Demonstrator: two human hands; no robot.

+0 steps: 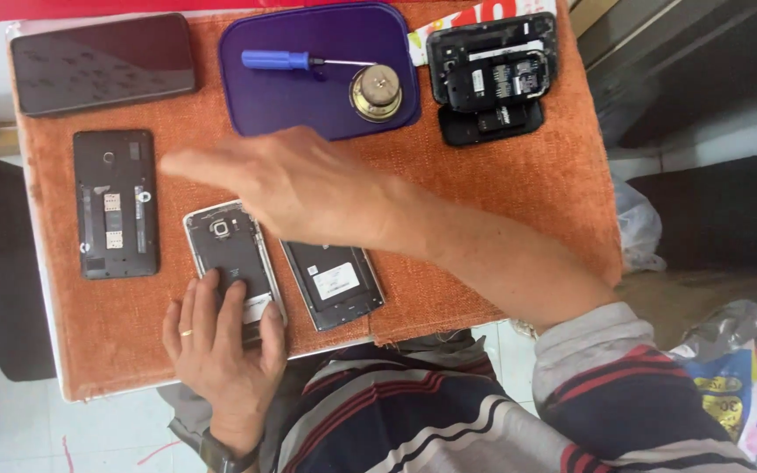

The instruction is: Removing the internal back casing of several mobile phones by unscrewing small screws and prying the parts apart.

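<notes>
My left hand (221, 342) rests on the near end of an opened silver-framed phone (229, 250), fingers pressing it onto the orange cloth (501, 201). My right hand (282, 180) hovers flat above the cloth, fingers spread and pointing left, holding nothing. Just under its wrist lies a black phone back part with a white label (333, 282). To the left lies an opened black phone (116, 203) showing its card slots.
A purple tray (273, 96) at the back holds a blue-handled screwdriver (278, 60) and a round brass piece (376, 90). A dark phone lies screen up (102, 63) at the back left. A disassembled black phone (492, 74) sits at the back right. Bags (738, 368) lie on the floor at right.
</notes>
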